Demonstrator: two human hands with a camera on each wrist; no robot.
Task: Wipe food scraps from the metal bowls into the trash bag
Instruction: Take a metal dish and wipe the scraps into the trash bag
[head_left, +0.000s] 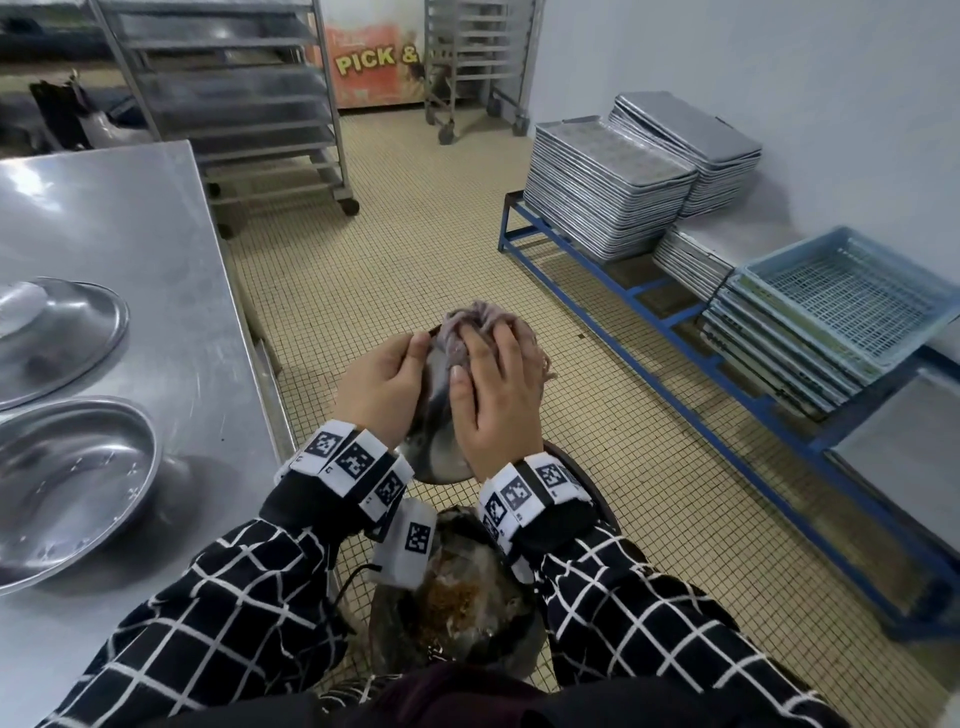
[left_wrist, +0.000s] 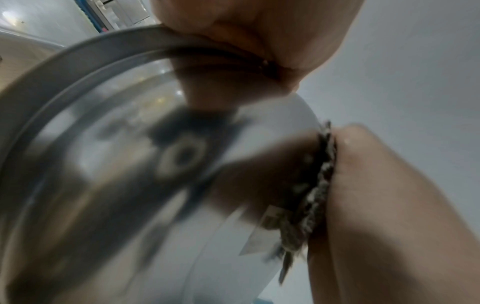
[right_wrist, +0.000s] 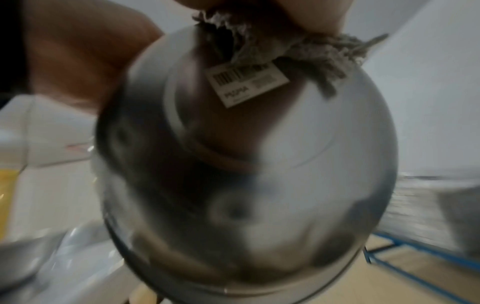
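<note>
A metal bowl (head_left: 441, 460) is held tilted above the trash bag (head_left: 457, 597), which holds brown food scraps. My left hand (head_left: 408, 364) grips the bowl's rim (left_wrist: 85, 61), thumb outside. My right hand (head_left: 488, 358) clutches a bunched grey-pink cloth (head_left: 467, 322) and presses it on the bowl's outer base. The right wrist view shows the bowl's underside (right_wrist: 259, 174) with a barcode sticker (right_wrist: 246, 82) just under the cloth (right_wrist: 311, 49). In the left wrist view the cloth (left_wrist: 319, 185) is squeezed between my right hand (left_wrist: 389, 205) and the bowl (left_wrist: 116, 174). The bowl's inside is hidden.
A steel table (head_left: 156, 249) on the left carries two more metal bowls (head_left: 67, 483) (head_left: 57, 338). On the right, a low blue rack (head_left: 649, 291) bears stacked metal trays (head_left: 608, 187) and blue plastic crates (head_left: 841, 296). Wheeled tray trolleys (head_left: 234, 93) stand at the back. Tiled floor lies between.
</note>
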